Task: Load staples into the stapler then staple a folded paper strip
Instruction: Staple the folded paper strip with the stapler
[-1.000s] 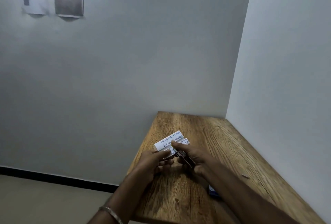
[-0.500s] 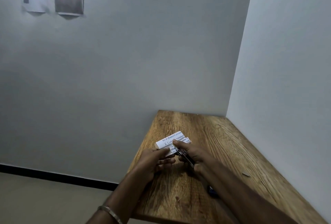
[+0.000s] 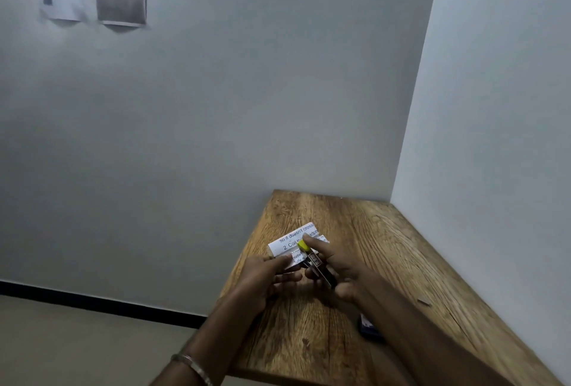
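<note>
A folded white paper strip (image 3: 293,240) with printed text lies on the wooden table (image 3: 386,249). My right hand (image 3: 336,268) grips a small dark stapler (image 3: 315,263) with a yellow tip, its nose over the paper's near edge and my index finger stretched along its top. My left hand (image 3: 265,274) rests beside it on the left, fingertips touching the paper's near edge. The stapler's jaw is partly hidden by my fingers.
A short strip of staples (image 3: 424,301) lies on the table to the right. A small dark blue box (image 3: 367,325) sits near my right forearm. Walls close the table in at the back and right; its left edge drops to the floor.
The stapler's front has lifted, so its yellow tip now shows over the paper. My right index finger moved forward along it. My left hand stays at the paper's edge.
</note>
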`<state>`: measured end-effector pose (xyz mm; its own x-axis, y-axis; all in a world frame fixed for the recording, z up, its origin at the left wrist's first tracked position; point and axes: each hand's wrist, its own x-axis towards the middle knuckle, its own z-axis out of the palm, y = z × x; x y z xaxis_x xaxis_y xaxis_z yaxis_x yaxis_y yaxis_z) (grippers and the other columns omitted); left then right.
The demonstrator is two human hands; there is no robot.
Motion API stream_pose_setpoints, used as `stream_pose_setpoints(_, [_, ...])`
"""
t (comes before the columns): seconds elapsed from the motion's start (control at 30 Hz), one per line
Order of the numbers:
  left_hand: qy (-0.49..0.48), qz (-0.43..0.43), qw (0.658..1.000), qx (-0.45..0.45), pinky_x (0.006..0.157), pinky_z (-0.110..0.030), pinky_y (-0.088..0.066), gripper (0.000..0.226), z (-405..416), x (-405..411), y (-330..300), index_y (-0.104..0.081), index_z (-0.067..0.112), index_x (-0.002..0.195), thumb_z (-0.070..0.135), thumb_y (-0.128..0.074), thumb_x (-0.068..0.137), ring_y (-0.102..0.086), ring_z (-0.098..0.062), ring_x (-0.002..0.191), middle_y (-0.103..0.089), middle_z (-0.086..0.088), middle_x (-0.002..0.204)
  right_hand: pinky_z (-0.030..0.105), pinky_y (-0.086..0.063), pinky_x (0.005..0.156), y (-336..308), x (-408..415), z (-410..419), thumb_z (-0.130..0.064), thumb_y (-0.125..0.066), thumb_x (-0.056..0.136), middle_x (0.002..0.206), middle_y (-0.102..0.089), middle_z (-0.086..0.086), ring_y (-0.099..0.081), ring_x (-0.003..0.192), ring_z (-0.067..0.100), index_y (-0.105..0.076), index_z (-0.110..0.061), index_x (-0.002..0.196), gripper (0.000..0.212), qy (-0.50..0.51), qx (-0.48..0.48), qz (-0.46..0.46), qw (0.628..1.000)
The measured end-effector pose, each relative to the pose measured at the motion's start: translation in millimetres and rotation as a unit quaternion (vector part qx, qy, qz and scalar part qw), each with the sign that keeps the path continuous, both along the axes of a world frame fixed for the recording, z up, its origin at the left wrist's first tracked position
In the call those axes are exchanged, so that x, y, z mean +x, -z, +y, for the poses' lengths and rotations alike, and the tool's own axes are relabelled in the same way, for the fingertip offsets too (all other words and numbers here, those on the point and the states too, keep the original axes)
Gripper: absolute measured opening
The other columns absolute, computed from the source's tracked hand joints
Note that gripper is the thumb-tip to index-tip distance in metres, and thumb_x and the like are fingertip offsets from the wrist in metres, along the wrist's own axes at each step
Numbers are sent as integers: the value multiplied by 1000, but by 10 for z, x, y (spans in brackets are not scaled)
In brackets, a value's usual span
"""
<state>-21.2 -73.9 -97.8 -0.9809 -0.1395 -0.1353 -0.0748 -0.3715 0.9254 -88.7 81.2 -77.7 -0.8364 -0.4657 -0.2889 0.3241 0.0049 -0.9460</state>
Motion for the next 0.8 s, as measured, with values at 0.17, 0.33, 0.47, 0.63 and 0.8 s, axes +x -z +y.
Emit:
stream_pose_setpoints(0.17, [2,-1,1000,-12,55,-29,-59,28,6,9,-13,-63,-7,114,9,-68,90,-75,-27,74,-76,-21,90,21,-42,43,-15,1,29,-45,-77,75,77,-69,4,-56,54,11,-70,-4,116,59,-15,-3,7,1000])
stream_pose_setpoints(0.33, [0,-1,1000,4,53,-28,-59,26,-10,13,-12,-63,-6,112,8,-67,91,-76,-25,72,-76,-20,87,19,-42,39,-39,14,125,-41,-77,81,88,-70,8,-57,54,11,-69,-5,117,52,-19,-17,2,1000])
stream_pose_setpoints(0.47, [-4,-1,1000,8,57,-29,-61,25,-14,-9,7,-63,-6,111,8,-67,91,-76,-26,73,-76,-21,88,17,-41,41,-79,19,349,-31,-80,73,87,-70,5,-56,55,8,-73,-7,102,39,-7,-2,16,1000])
stream_pose_setpoints(0.63, [-3,-5,1000,-2,54,-27,-60,26,-19,-27,15,-62,-6,112,9,-68,91,-76,-24,71,-77,-20,87,21,-39,47,-147,-40,780,-17,-72,83,78,-66,9,-58,60,12,-72,1,90,19,48,53,68,995])
stream_pose_setpoints(0.8, [3,-16,1000,-7,54,-28,-61,26,-33,-47,16,-63,-5,111,10,-69,90,-76,-24,70,-77,-20,89,24,-48,51,-153,-5,1196,-13,-83,76,89,-77,15,-73,73,17,-78,-6,95,21,114,127,177,969])
